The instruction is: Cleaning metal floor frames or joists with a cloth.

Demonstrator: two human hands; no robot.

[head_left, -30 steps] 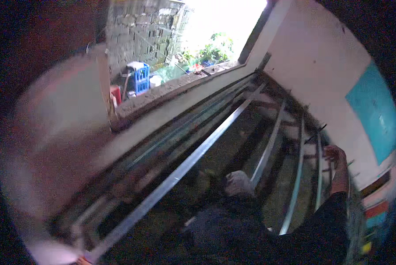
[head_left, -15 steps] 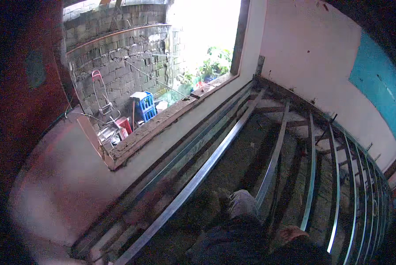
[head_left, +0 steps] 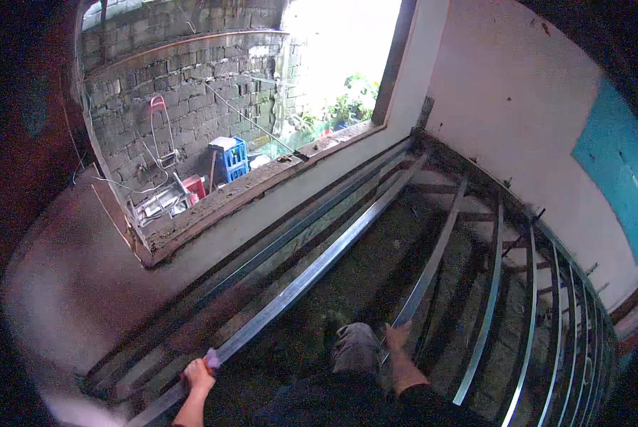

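My left hand (head_left: 198,376) is closed at a long silver metal bar (head_left: 301,285), lower left, on a small purple and red thing (head_left: 212,359) that I cannot make out. My right hand (head_left: 398,340) is closed on a duller metal bar (head_left: 433,263) just right of my knee (head_left: 354,345) in grey fabric. Both bars belong to a row of long parallel metal bars (head_left: 493,285) running toward the far wall over a dark floor below (head_left: 376,277).
A window opening with a rough, dirty sill (head_left: 262,185) shows a block wall, a red-handled trolley (head_left: 159,121), blue crates (head_left: 233,156), a red bin (head_left: 194,186) and plants. A pale right wall (head_left: 504,107) has a turquoise patch (head_left: 610,164). A loose wire (head_left: 119,181) hangs at the sill.
My right hand has moved from the far right down to the bar by my knee. My left hand has come further into view at the silver bar. The view has shifted.
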